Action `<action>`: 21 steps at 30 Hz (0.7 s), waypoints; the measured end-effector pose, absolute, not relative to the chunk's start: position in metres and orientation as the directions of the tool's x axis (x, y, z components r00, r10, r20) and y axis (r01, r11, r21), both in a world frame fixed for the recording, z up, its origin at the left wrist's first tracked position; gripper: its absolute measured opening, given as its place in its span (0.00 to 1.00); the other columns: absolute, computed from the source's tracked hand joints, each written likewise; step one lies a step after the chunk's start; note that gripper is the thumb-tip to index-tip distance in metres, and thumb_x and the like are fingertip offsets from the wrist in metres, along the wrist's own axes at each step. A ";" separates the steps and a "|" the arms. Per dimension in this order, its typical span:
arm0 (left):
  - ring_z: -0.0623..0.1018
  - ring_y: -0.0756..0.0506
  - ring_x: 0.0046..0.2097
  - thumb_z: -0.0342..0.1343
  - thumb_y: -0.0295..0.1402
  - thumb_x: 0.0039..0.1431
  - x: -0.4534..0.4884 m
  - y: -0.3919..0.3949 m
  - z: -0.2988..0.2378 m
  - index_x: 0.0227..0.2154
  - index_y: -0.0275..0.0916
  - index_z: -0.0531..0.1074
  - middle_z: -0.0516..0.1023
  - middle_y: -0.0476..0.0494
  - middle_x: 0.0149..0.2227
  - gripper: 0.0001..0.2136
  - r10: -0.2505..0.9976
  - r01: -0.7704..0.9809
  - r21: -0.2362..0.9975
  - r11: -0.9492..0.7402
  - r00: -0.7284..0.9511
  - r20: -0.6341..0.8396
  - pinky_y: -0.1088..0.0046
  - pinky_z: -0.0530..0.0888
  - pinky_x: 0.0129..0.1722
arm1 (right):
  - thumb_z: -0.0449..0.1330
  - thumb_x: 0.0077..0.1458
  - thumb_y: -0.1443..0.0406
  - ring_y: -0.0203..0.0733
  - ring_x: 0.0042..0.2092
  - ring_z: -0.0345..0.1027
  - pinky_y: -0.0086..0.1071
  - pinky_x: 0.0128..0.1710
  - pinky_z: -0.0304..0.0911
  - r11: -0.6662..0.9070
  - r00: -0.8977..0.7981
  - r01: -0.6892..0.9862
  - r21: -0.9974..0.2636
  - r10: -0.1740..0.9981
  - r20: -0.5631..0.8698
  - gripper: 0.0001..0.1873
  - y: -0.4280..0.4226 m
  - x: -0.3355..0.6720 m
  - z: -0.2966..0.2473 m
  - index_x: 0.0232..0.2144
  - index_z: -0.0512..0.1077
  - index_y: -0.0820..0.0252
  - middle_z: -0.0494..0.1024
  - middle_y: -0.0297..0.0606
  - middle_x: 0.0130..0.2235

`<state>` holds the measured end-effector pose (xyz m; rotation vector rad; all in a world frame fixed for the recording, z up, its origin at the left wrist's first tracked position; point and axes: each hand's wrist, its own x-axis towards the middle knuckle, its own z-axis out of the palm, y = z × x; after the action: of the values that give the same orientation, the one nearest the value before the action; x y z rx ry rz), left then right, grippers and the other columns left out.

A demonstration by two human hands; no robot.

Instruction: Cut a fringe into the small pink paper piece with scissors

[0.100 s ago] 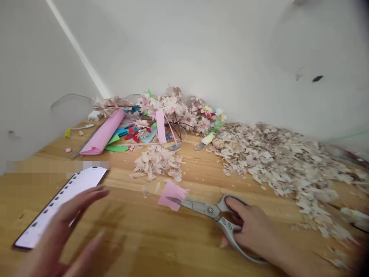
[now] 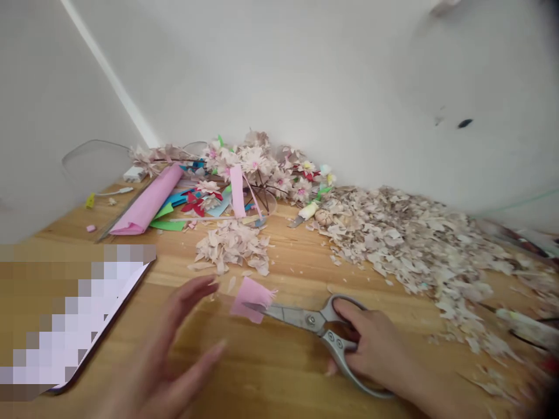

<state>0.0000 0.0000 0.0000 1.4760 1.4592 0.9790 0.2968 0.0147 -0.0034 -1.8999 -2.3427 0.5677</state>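
Note:
My right hand [image 2: 371, 343] grips grey metal scissors [image 2: 311, 320], fingers through the handle loops. Their blades point left, and the tip lies over a small pink paper piece [image 2: 250, 289] with a fringed right edge, flat on the wooden table [image 2: 244, 372]. Just left of that paper, my left hand [image 2: 174, 349] hovers with thumb and fingers apart, slightly blurred, holding nothing. A phone [image 2: 111, 323], partly pixelated, lies beyond the left hand at the left side. Behind the pink piece sits a small heap of pale petals [image 2: 233, 244].
Pale dried petals or shavings [image 2: 393, 238] spread over the right side. Against the wall are paper flowers [image 2: 257, 163], a pink paper roll [image 2: 146, 203], a pink strip [image 2: 237, 192], green paper [image 2: 168, 224] and a craft knife [image 2: 305, 213]. A white cable [image 2: 116, 191] lies at back left.
My left hand has moved right, from over the phone to beside the pink paper piece. The whole view has shifted slightly. My right hand keeps its grip on the scissors.

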 end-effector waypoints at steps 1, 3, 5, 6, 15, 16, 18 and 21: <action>0.64 0.39 0.59 0.57 0.42 0.50 0.018 0.007 0.000 0.53 0.52 0.58 0.65 0.47 0.57 0.26 0.997 0.278 0.960 0.040 0.046 -0.055 0.59 0.58 0.60 | 0.65 0.38 0.59 0.37 0.22 0.62 0.27 0.21 0.50 0.175 -0.236 0.930 -0.325 0.958 -0.160 0.15 0.014 0.297 -0.003 0.25 0.62 0.54 0.69 0.27 0.20; 0.71 0.40 0.52 0.62 0.40 0.44 0.041 0.020 -0.003 0.51 0.48 0.59 0.72 0.44 0.51 0.29 0.982 0.135 0.984 0.114 0.133 -0.132 0.62 0.66 0.54 | 0.66 0.38 0.57 0.37 0.23 0.62 0.27 0.22 0.50 0.185 -0.241 0.928 -0.322 0.959 -0.146 0.17 0.014 0.298 -0.002 0.24 0.61 0.54 0.70 0.27 0.21; 0.76 0.41 0.44 0.64 0.38 0.42 0.049 0.031 -0.006 0.49 0.46 0.61 0.77 0.45 0.42 0.29 0.941 0.060 0.967 0.248 0.222 -0.255 0.64 0.71 0.47 | 0.66 0.38 0.56 0.37 0.24 0.62 0.27 0.22 0.51 0.190 -0.245 0.929 -0.319 0.959 -0.143 0.17 0.014 0.300 -0.002 0.24 0.61 0.54 0.70 0.28 0.22; 0.77 0.42 0.41 0.64 0.38 0.41 0.050 0.035 -0.008 0.48 0.46 0.63 0.78 0.47 0.39 0.28 0.914 0.038 0.949 0.314 0.261 -0.312 0.66 0.72 0.44 | 0.66 0.38 0.55 0.38 0.24 0.62 0.27 0.22 0.51 0.192 -0.248 0.930 -0.315 0.958 -0.147 0.18 0.014 0.301 -0.002 0.24 0.62 0.54 0.71 0.28 0.22; 0.75 0.48 0.28 0.64 0.44 0.44 0.040 0.042 -0.023 0.23 0.40 0.76 0.79 0.49 0.24 0.11 0.796 0.022 0.878 0.478 0.411 -0.444 0.76 0.70 0.29 | 0.70 0.32 0.51 0.39 0.24 0.63 0.29 0.22 0.49 0.167 -0.242 0.938 -0.303 0.942 -0.232 0.25 0.017 0.308 -0.008 0.25 0.61 0.54 0.72 0.29 0.23; 0.75 0.48 0.27 0.63 0.45 0.43 0.040 0.042 -0.024 0.23 0.40 0.77 0.79 0.48 0.24 0.12 0.795 0.037 0.874 0.485 0.398 -0.458 0.76 0.69 0.28 | 0.70 0.33 0.51 0.39 0.24 0.62 0.29 0.22 0.50 0.171 -0.249 0.935 -0.311 0.941 -0.231 0.25 0.017 0.308 -0.008 0.25 0.60 0.53 0.71 0.28 0.23; 0.76 0.48 0.28 0.63 0.47 0.42 0.039 0.042 -0.024 0.24 0.41 0.78 0.80 0.48 0.24 0.14 0.786 0.064 0.865 0.498 0.389 -0.482 0.76 0.69 0.27 | 0.69 0.33 0.50 0.38 0.24 0.62 0.29 0.23 0.50 0.183 -0.265 0.926 -0.329 0.938 -0.224 0.25 0.017 0.308 -0.008 0.25 0.60 0.53 0.70 0.28 0.23; 0.76 0.48 0.28 0.63 0.48 0.41 0.039 0.042 -0.023 0.26 0.42 0.79 0.81 0.48 0.25 0.15 0.771 0.067 0.845 0.530 0.376 -0.514 0.78 0.70 0.27 | 0.70 0.34 0.51 0.37 0.24 0.61 0.29 0.23 0.50 0.187 -0.278 0.916 -0.354 0.933 -0.228 0.25 0.016 0.308 -0.008 0.24 0.60 0.53 0.70 0.27 0.23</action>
<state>0.0392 0.0418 -0.0227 0.9250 1.1102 0.5435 0.3081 0.0157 -0.0076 -1.8631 -2.3902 0.6657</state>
